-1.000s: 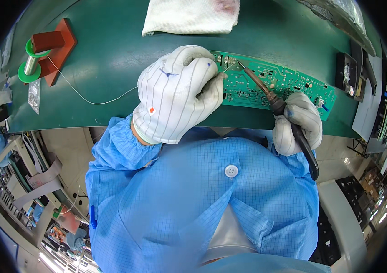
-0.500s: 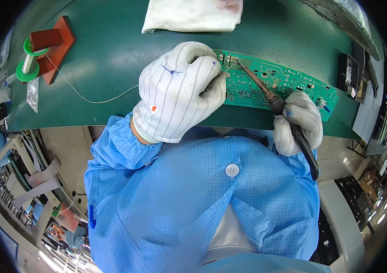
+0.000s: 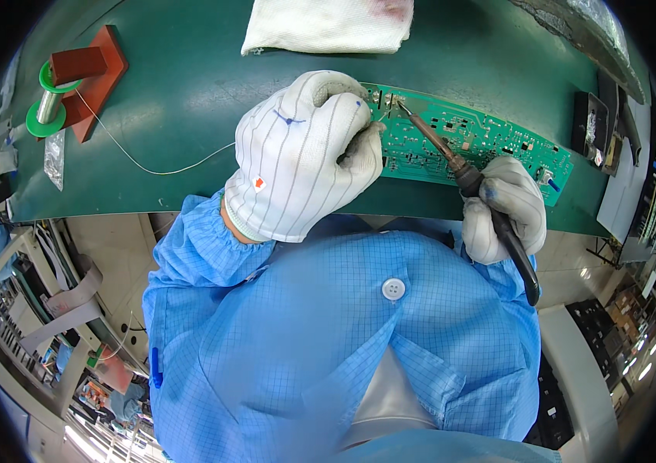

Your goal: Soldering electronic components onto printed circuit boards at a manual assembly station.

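A long green circuit board (image 3: 490, 141) lies slantwise on the bench, its left end hidden by my left hand (image 3: 305, 154). That hand wears a white striped glove, fingers closed on the solder wire (image 3: 160, 172) coming from the spool; a short end of it shows past the fingertips over the board. My gloved right hand (image 3: 507, 207) is wrapped round the handle of a soldering iron (image 3: 440, 143). The iron's tip is at the solder pads near the board's upper left edge; whether it touches them I cannot tell.
A green-flanged solder spool (image 3: 48, 108) sits on a red stand (image 3: 112, 69) at the left, with a small clear bag (image 3: 55, 158) below it. A folded white cloth (image 3: 328, 27) lies at the back. A dark tray (image 3: 590, 127) stands right of the board on the green bench (image 3: 189, 85).
The soldering iron's tip has shifted slightly left and up on the board. My left hand has barely moved and keeps its hold on the solder wire.
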The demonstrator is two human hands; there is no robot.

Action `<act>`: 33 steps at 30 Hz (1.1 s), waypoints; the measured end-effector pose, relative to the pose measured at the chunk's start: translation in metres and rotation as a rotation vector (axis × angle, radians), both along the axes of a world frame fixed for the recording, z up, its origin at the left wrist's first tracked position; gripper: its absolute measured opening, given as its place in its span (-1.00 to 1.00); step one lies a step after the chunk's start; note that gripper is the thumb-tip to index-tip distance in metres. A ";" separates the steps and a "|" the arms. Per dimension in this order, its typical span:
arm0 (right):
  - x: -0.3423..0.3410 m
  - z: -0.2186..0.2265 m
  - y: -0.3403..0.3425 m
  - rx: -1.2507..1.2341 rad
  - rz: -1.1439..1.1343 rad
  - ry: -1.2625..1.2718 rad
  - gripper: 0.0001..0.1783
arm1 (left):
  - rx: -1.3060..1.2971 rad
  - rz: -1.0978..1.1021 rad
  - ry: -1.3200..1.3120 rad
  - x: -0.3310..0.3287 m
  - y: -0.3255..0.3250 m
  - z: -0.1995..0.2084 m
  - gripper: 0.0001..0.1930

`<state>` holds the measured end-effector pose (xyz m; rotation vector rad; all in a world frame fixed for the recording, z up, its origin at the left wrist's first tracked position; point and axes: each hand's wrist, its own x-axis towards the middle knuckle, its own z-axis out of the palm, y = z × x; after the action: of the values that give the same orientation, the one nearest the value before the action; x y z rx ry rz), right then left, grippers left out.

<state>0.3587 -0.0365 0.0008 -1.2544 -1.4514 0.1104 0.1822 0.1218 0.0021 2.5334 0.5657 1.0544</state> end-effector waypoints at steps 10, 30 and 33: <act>-0.001 -0.001 0.001 -0.027 0.017 -0.027 -0.56 | 0.020 -0.005 -0.006 0.001 0.001 -0.003 -0.81; -0.004 -0.001 0.007 0.022 0.016 -0.055 -0.58 | -0.007 -0.014 0.026 -0.001 0.000 -0.002 -0.79; -0.004 -0.002 0.007 0.024 0.011 -0.057 -0.57 | -0.007 -0.015 0.029 -0.002 0.001 -0.002 -0.79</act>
<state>0.3542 -0.0290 -0.0014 -1.2392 -1.5049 0.0647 0.1807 0.1223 -0.0001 2.5468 0.5568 1.0108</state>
